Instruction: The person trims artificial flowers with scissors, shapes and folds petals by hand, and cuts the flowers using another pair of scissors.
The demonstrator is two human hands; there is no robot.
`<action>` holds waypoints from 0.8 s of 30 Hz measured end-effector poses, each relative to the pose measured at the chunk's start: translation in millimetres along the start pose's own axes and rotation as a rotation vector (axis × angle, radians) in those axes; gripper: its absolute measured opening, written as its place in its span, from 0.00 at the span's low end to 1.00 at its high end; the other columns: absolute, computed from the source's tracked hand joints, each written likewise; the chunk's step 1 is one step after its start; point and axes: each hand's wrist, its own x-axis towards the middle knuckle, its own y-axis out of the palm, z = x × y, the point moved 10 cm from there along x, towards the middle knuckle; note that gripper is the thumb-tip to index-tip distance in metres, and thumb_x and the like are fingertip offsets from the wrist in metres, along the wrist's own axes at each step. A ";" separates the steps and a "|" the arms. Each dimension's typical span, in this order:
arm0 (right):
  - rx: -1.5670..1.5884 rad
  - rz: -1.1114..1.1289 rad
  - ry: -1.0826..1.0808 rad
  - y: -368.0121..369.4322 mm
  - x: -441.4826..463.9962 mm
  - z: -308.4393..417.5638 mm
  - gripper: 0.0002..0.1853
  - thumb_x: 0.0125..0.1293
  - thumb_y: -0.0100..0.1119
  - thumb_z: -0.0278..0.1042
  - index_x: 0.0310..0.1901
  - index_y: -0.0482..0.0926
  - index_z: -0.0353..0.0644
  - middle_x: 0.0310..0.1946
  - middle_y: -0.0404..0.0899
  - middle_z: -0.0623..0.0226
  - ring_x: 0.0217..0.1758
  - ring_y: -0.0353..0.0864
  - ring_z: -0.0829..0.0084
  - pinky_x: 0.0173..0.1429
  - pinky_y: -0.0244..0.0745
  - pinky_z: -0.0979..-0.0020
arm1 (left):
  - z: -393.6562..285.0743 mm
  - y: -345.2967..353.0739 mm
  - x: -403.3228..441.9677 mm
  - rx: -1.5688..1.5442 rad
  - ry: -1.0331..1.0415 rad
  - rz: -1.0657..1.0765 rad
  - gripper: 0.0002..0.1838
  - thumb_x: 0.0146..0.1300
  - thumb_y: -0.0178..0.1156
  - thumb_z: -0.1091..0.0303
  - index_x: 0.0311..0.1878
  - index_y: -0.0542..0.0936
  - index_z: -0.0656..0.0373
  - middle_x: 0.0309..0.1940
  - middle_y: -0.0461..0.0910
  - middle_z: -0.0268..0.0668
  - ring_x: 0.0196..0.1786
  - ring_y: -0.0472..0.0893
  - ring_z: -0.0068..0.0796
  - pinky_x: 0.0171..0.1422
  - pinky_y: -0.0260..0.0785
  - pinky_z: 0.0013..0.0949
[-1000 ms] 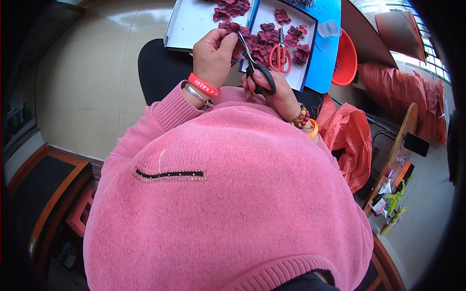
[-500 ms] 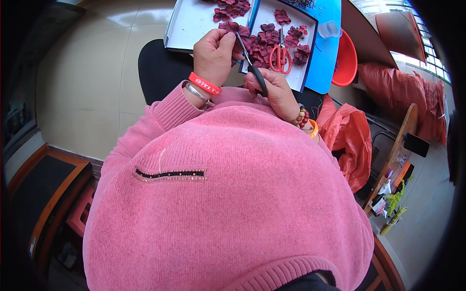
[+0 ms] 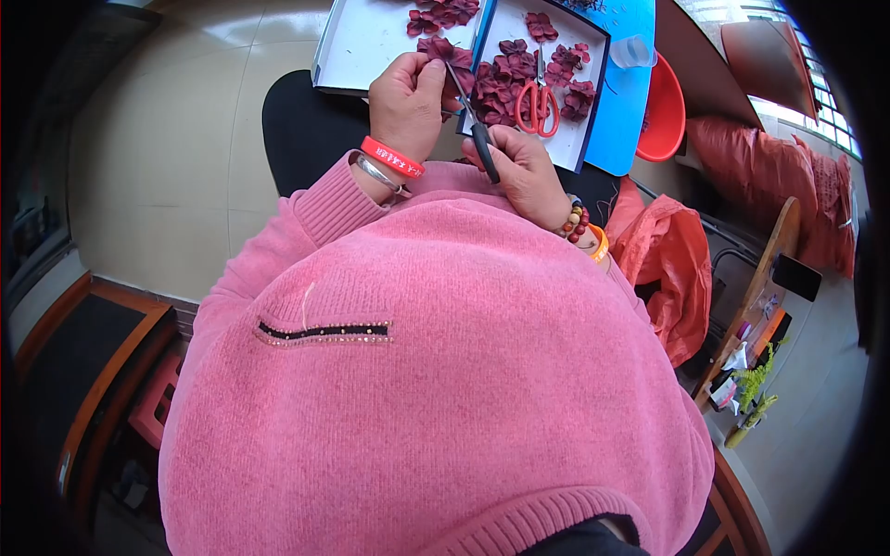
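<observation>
My left hand (image 3: pixel 406 104) pinches a dark red artificial flower (image 3: pixel 447 54) between thumb and fingertips, in front of the boxes. From the right, my right hand (image 3: pixel 527 171) grips black-handled scissors (image 3: pixel 484 153). Their metal blades point up and left, with the tips against the flower's petals by my left thumb. Fingers partly hide the handle loops. Just beyond, a shallow white box (image 3: pixel 579 148) with a dark rim holds several dark red flowers (image 3: pixel 501 82) and a pair of red-handled scissors (image 3: pixel 537 104).
Another white tray (image 3: pixel 357 51) stands to the left with more flowers. On the blue tabletop (image 3: pixel 619 125) is a clear plastic cup (image 3: pixel 632 52). A red basin (image 3: pixel 663 111) lies right of it, and a red plastic bag (image 3: pixel 663 250) hangs below. A dark seat (image 3: pixel 301 125) is at left.
The black scissors have turned slightly, their handle shifting left, with my right hand's fingers moving closer around it. My left hand stays nearly in place with the flower.
</observation>
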 end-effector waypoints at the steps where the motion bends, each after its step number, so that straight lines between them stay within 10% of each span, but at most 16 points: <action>1: 0.009 0.012 0.003 -0.3 0.0 -0.8 0.11 0.64 0.55 0.37 0.36 0.78 0.37 0.26 0.73 0.79 0.28 0.65 0.90 0.31 0.59 0.84 | 0.2 0.2 -0.5 0.010 0.007 0.000 0.08 0.65 0.51 0.69 0.37 0.75 0.65 0.25 0.79 0.35 0.25 0.78 0.20 0.31 0.70 0.21; 24: 0.321 0.109 0.163 6.2 3.9 -13.6 0.18 0.62 0.56 0.47 0.25 0.74 0.40 0.21 0.69 0.73 0.23 0.67 0.82 0.29 0.62 0.80 | 5.0 2.7 3.8 0.126 0.100 0.017 0.08 0.66 0.50 0.68 0.38 0.73 0.64 0.24 0.76 0.32 0.24 0.74 0.16 0.27 0.67 0.19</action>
